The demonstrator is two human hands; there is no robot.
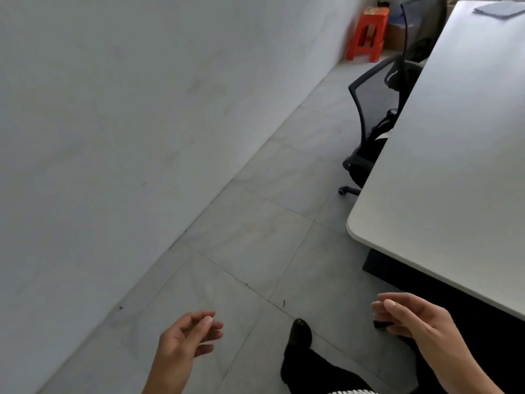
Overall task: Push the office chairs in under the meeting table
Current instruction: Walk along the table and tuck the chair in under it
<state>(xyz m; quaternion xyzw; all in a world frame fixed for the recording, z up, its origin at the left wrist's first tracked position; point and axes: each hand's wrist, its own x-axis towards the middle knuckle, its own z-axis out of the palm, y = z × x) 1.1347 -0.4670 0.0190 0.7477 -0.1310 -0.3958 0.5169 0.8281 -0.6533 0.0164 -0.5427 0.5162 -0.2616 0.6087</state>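
- Currently left hand (187,336) and right hand (409,317) hover above the floor (255,237) off the tabletop's (454,137) near corner, fingers relaxed, loosely curled.
- Office chair (372,109): seat under the tabletop's wall-side edge, mesh back outside.
- Second chair (420,27): farther along the same edge.

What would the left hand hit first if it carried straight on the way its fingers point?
The left hand points sideways toward the right hand, which looks first in line; the shoe between them seems lower, on the floor. Depth is unclear.
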